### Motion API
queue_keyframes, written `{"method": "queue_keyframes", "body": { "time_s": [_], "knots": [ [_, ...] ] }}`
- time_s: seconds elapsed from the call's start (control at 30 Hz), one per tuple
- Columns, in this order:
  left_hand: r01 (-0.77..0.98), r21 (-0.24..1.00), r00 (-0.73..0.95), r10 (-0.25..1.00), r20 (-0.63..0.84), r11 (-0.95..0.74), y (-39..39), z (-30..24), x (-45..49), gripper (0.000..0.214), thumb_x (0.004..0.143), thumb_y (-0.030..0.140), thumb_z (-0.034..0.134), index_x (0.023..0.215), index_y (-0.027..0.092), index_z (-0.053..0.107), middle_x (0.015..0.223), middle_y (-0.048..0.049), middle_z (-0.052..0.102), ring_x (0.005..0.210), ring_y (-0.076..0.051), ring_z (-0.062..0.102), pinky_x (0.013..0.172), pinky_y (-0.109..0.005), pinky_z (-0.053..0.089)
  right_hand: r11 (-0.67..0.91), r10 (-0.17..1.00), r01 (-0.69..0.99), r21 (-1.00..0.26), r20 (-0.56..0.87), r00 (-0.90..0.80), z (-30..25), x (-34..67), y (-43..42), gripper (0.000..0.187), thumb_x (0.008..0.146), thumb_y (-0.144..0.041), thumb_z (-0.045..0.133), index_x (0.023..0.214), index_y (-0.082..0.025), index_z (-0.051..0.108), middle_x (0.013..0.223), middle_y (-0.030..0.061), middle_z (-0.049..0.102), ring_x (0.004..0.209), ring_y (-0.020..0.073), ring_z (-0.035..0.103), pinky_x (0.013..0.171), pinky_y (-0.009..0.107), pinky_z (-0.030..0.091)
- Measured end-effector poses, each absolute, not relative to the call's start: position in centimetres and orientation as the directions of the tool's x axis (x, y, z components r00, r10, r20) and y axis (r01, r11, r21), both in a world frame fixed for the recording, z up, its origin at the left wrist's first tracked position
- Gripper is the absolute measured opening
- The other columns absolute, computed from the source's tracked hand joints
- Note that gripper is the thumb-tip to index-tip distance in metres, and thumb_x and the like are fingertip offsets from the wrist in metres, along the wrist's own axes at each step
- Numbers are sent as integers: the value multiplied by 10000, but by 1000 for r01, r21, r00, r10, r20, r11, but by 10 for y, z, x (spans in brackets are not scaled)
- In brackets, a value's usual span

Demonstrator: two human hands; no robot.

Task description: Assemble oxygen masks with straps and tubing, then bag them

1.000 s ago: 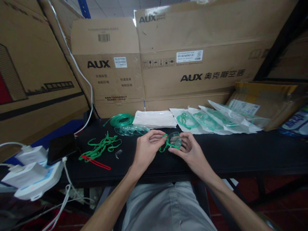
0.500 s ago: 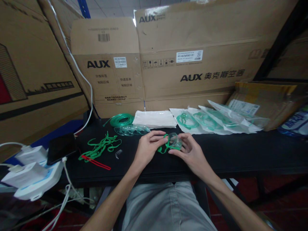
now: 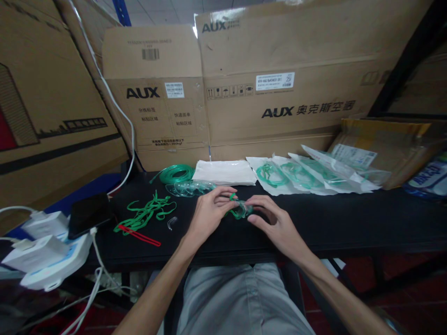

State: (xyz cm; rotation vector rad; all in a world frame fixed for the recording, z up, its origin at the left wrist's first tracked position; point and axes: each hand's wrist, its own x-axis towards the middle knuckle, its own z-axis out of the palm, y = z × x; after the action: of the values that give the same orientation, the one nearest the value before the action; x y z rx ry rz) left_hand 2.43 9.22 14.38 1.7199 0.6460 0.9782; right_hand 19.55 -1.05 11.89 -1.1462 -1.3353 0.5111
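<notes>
A clear plastic oxygen mask (image 3: pixel 243 210) with a green elastic strap (image 3: pixel 232 197) is between my hands, low over the black table. My left hand (image 3: pixel 212 209) pinches the mask's left side, where the strap runs by the thumb and fingers. From the right, the fingertips and thumb of my right hand (image 3: pixel 274 216) close around the mask's other side. Fingers cover part of the mask. Left of my hands lie a heap of green straps (image 3: pixel 148 214) and some small clear bent pieces (image 3: pixel 171 223). A row of clear masks (image 3: pixel 190 188) lies just behind my left hand.
Behind are a coil of green tubing (image 3: pixel 176 174), white pouches (image 3: pixel 224 172) and several packs with green tubing (image 3: pixel 272 175). A red loop (image 3: pixel 141 235) lies near the straps. A black phone (image 3: pixel 90 216) and power strip (image 3: pixel 59 263) sit left; cardboard (image 3: pixel 237 111) walls the back.
The mask has turned and shifted slightly left between my hands. My right hand has followed it left, and my fingers now cover more of it.
</notes>
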Motion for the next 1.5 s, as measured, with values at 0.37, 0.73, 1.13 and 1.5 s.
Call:
{"method": "queue_keyframes", "body": {
  "time_s": [0.37,0.73,1.13,1.5],
  "knots": [
    [-5,879,643,671,368,-478,83,143,27,293,826,180,757,1116,225,748,999,-26,784,923,-196,763,887,-291,615,373,853,297,-879,450,262,109,199,-5,220,865,-468,764,914,-258,808,1002,73,734,977,272,702,845,384,563],
    [-13,814,725,555,408,-581,76,140,29,224,912,193,694,1110,257,776,1070,-29,703,941,-169,728,876,-249,593,383,844,311,-869,467,264,110,203,-4,248,837,-489,786,787,-246,798,920,75,744,906,269,709,805,389,550],
    [210,472,750,451,484,-856,94,152,9,236,844,362,807,849,202,634,1026,-18,656,1001,-209,606,928,-329,445,345,812,476,-809,512,281,107,200,-6,130,928,-328,685,859,-223,721,989,70,703,916,244,658,772,359,489],
    [248,708,766,581,274,-661,77,155,17,343,950,537,631,1157,263,631,902,31,767,854,-175,721,793,-265,482,383,811,532,-755,550,198,111,196,-10,87,945,-249,647,888,-222,706,997,64,688,921,228,635,742,335,465]
  ]
}}
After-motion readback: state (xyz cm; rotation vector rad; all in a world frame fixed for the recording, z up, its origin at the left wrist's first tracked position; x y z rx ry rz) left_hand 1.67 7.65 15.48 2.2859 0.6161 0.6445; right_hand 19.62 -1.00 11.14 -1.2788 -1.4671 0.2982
